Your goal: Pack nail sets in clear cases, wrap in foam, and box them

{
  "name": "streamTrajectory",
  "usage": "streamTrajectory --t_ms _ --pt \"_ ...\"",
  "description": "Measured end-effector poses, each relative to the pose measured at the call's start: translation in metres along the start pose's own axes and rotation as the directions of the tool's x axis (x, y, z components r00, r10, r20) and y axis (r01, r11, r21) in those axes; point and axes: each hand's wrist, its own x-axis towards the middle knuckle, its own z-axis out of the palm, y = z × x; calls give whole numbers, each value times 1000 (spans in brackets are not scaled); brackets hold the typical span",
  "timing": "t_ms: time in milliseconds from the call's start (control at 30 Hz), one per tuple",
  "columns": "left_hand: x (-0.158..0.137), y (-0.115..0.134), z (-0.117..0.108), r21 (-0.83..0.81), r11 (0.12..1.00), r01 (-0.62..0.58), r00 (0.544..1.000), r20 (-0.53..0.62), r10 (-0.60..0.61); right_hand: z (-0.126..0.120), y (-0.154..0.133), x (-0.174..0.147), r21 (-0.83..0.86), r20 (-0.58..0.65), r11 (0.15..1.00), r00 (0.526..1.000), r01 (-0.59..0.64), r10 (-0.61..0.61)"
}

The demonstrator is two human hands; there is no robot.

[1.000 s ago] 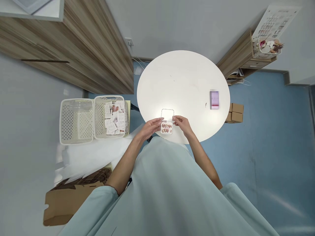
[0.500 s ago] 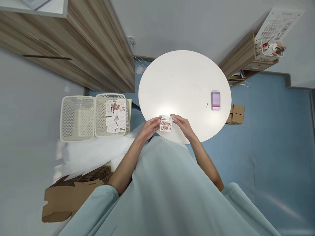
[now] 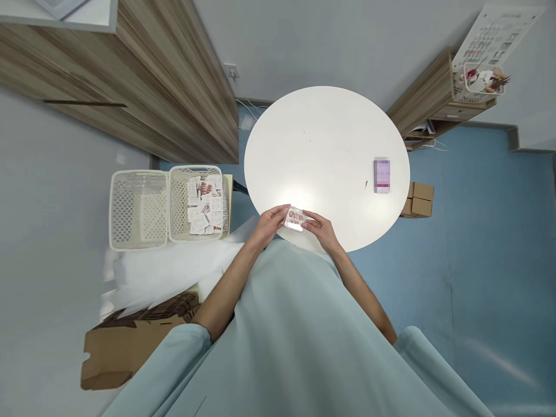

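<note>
You hold a small box (image 3: 296,219) of clear, shiny plastic over a smooth, white, slightly shiny table (image 3: 330,139), near white plastic baskets (image 3: 167,205) full of holes, a wood-grain cabinet (image 3: 143,87) and rough brown cardboard (image 3: 130,347).

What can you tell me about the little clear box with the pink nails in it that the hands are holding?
The little clear box looks like see-through plastic, small and flat with rounded corners. Inside sit rows of small pinkish-red nail pieces. Its lid looks shut, and glare brightens its near edge. It is held at the near edge of the round white table; whether it touches the top cannot be told. The left hand grips its left side and the right hand its right side.
</note>
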Motion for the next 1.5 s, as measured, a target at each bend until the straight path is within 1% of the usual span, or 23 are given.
streamTrajectory --t_ms 133,200,267,367,433,500,633,733,900,1000,1167,1267,1333,1400,1500 --pt "0 3 1 27 1000 -10 1000 -11 10 -2 5 4 48 -84 999 996 22 -18" --pt "0 3 1 44 999 -22 1000 -18 23 -3 5 5 56 -111 998 994 7 -1" --pt "-1 2 0 58 998 -35 999 -35 37 -3 5 4 43 -94 998 994 -49 53" --pt "-2 -1 -1 95 994 -50 997 -49 55 -2 5 1 -3 -22 991 990 -137 137" --pt "-4 -2 -2 109 993 -47 997 -53 53 0 5 -1 -21 -6 989 989 -149 148" --pt "-6 -3 -5 130 991 -27 998 -51 34 2 5 -1 -29 -30 989 989 -145 144" --pt "-13 -5 -14 242 970 31 998 -54 -18 8 3 3 -60 -87 987 985 -152 146" --pt "-17 -8 -22 280 959 34 998 -62 -17 12 1 8 -67 -77 986 986 -151 145" --pt "-19 -10 -35 267 964 4 996 -84 19 22 -1 17 -106 -51 981 986 -162 157" --pt "-17 -11 -42 283 959 -12 992 -119 47 28 1 26 -151 -41 973 984 -177 173" --pt "-3 -26 -60 330 942 -59 965 -221 138 41 19 56 -200 -48 963 983 -183 176" --pt "11 -39 -73 406 913 -25 953 -266 145 49 36 78 -259 -43 947 982 -189 185" --pt "19 -44 -81 459 888 17 949 -286 130 53 45 90 -339 -54 920 980 -197 190" --pt "23 -47 -87 507 861 43 945 -300 129 56 52 96 -440 -76 875 979 -201 187" --pt "25 -49 -91 599 800 48 942 -293 162 57 57 98 -559 -107 802 978 -208 179"
